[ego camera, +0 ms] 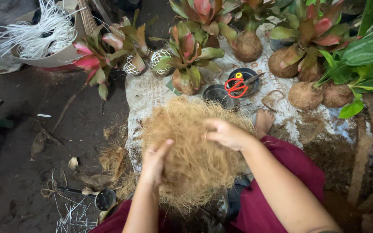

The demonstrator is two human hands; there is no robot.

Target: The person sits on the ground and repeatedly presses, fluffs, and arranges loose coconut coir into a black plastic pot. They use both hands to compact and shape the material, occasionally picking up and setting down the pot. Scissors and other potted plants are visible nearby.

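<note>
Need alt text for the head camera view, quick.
Both hands, left hand and right hand, press into a mound of coconut fibre. Beyond lie red-handled scissors and fibre-wrapped plants on a sack.

Both hands press into a big mound of coconut fibre [193, 146]; the left hand [154, 162] cups its near-left side, the right hand [226, 133] lies on top; a bare foot [264, 122] rests just beside it on the pale printed sack [147, 92]; beyond, red-handled scissors [237, 86] sit on 2 dark round lids [221, 94], near fibre-wrapped plant balls [304, 96] and red-green leafy plants [188, 47].
</note>
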